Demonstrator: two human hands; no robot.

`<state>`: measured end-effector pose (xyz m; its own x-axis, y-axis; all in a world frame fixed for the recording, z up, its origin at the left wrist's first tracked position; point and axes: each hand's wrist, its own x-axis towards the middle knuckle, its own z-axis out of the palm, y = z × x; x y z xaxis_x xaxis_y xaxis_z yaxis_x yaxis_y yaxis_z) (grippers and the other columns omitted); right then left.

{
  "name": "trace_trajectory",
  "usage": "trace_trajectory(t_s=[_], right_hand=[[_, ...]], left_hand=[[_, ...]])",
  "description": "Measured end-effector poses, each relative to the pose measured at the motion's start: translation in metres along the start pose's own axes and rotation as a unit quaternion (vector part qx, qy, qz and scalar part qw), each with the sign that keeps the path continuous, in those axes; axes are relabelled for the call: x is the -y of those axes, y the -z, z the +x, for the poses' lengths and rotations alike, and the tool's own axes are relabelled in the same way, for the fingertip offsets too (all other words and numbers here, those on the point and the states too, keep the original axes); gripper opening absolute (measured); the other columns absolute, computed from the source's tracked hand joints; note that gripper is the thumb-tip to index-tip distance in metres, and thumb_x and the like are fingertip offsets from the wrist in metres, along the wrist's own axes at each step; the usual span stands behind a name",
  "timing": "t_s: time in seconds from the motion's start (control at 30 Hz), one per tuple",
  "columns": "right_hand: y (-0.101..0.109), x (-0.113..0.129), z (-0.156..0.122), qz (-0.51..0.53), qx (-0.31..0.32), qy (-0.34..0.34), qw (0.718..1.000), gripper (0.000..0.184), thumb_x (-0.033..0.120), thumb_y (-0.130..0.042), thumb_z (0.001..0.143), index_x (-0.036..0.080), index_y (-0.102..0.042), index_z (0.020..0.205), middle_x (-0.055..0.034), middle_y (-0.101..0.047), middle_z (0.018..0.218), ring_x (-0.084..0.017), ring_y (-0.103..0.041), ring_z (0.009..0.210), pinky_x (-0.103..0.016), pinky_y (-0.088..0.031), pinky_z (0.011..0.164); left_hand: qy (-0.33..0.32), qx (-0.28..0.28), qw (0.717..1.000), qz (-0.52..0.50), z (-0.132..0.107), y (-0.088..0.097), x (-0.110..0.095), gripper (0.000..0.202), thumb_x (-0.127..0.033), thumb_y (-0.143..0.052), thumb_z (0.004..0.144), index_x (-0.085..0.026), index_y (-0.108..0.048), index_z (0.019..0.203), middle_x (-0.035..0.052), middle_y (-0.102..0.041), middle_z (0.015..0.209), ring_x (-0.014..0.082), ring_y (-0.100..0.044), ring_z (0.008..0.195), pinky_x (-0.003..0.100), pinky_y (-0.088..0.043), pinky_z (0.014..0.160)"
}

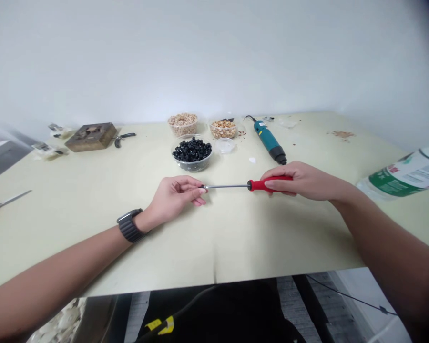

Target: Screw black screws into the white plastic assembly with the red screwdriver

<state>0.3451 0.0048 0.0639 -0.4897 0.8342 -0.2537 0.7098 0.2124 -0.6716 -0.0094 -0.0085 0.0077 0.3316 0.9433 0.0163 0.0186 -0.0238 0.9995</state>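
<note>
Above the table's middle, my right hand (298, 181) is wrapped round the red handle of a screwdriver (230, 186). Its metal shaft points left, level with the table. At the shaft's tip, my left hand (177, 195), with a dark watch on the wrist, pinches a small dark piece (202, 187) between thumb and fingers. The piece touches the tip or sits right against it; its shape is mostly hidden by the fingertips. Just beyond the hands stands a clear round tub of shiny black pieces (192, 151).
Behind are tubs of pale bits (183, 125) and brownish bits (224, 128). A teal rotary tool (268, 140) lies right of them, a labelled plastic bottle (403, 176) at far right. A block (91, 137), pliers (123, 139) and red-handled scissors (7, 202) lie left.
</note>
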Motion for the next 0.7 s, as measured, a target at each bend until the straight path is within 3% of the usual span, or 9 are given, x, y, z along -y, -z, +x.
trace_trajectory(t_s=[0.07, 0.2, 0.4, 0.5, 0.6, 0.7], right_hand=[[-0.0002, 0.0001, -0.0007, -0.001, 0.003, 0.003, 1.0, 0.043, 0.067, -0.064, 0.094, 0.026, -0.076, 0.096, -0.0014, -0.072, 0.083, -0.015, -0.057, 0.066, -0.031, -0.04, 0.061], [-0.0009, -0.002, -0.0018, -0.01, -0.029, 0.01, 0.999, 0.046, 0.062, -0.083, 0.079, 0.029, -0.07, 0.109, -0.001, -0.077, 0.103, -0.019, -0.066, 0.079, -0.031, -0.048, 0.068], [0.0007, -0.0016, -0.0001, -0.01, -0.017, 0.001, 1.0, 0.041, 0.066, -0.074, 0.087, 0.03, -0.076, 0.106, -0.0005, -0.071, 0.084, -0.017, -0.059, 0.068, -0.031, -0.043, 0.063], [0.0013, -0.0009, 0.0008, -0.001, -0.013, 0.006, 1.0, 0.042, 0.068, -0.07, 0.09, 0.03, -0.078, 0.107, -0.001, -0.072, 0.086, -0.016, -0.057, 0.069, -0.031, -0.043, 0.064], [0.0029, -0.0009, -0.0003, -0.019, -0.051, 0.026, 0.998, 0.045, 0.07, -0.073, 0.087, 0.029, -0.078, 0.105, -0.003, -0.074, 0.093, -0.018, -0.059, 0.074, -0.031, -0.043, 0.066], [0.0045, -0.0004, -0.0022, -0.012, -0.088, 0.008, 0.996, 0.051, 0.074, -0.071, 0.086, 0.026, -0.077, 0.103, -0.004, -0.07, 0.086, -0.016, -0.056, 0.069, -0.031, -0.04, 0.063]], left_hand=[[0.004, 0.002, 1.0, 0.003, -0.0007, -0.0006, 0.0001, 0.04, -0.042, -0.095, 0.077, -0.011, -0.079, 0.095, 0.0126, -0.082, 0.084, 0.0228, -0.081, 0.073, 0.031, -0.069, 0.069], [0.014, 0.003, 1.0, 0.009, -0.0023, -0.003, -0.0005, 0.039, -0.041, -0.095, 0.078, -0.01, -0.079, 0.097, 0.0134, -0.083, 0.085, 0.0222, -0.081, 0.073, 0.03, -0.069, 0.07], [0.018, 0.007, 1.0, 0.002, -0.0014, -0.0037, 0.001, 0.042, -0.042, -0.095, 0.077, -0.009, -0.078, 0.097, 0.0132, -0.082, 0.084, 0.0226, -0.081, 0.072, 0.03, -0.069, 0.069], [0.014, 0.004, 1.0, -0.019, -0.0001, -0.0042, 0.0015, 0.043, -0.042, -0.095, 0.077, -0.01, -0.076, 0.098, 0.013, -0.083, 0.088, 0.0224, -0.081, 0.073, 0.03, -0.068, 0.069], [0.006, -0.009, 0.999, -0.048, 0.0008, -0.0054, 0.0008, 0.043, -0.044, -0.093, 0.079, -0.012, -0.072, 0.098, 0.0136, -0.083, 0.097, 0.0211, -0.081, 0.074, 0.029, -0.068, 0.069], [0.003, -0.022, 0.997, -0.071, 0.001, -0.0061, -0.0001, 0.047, -0.047, -0.091, 0.082, -0.014, -0.065, 0.103, 0.0132, -0.083, 0.1, 0.0204, -0.08, 0.073, 0.029, -0.067, 0.068]])
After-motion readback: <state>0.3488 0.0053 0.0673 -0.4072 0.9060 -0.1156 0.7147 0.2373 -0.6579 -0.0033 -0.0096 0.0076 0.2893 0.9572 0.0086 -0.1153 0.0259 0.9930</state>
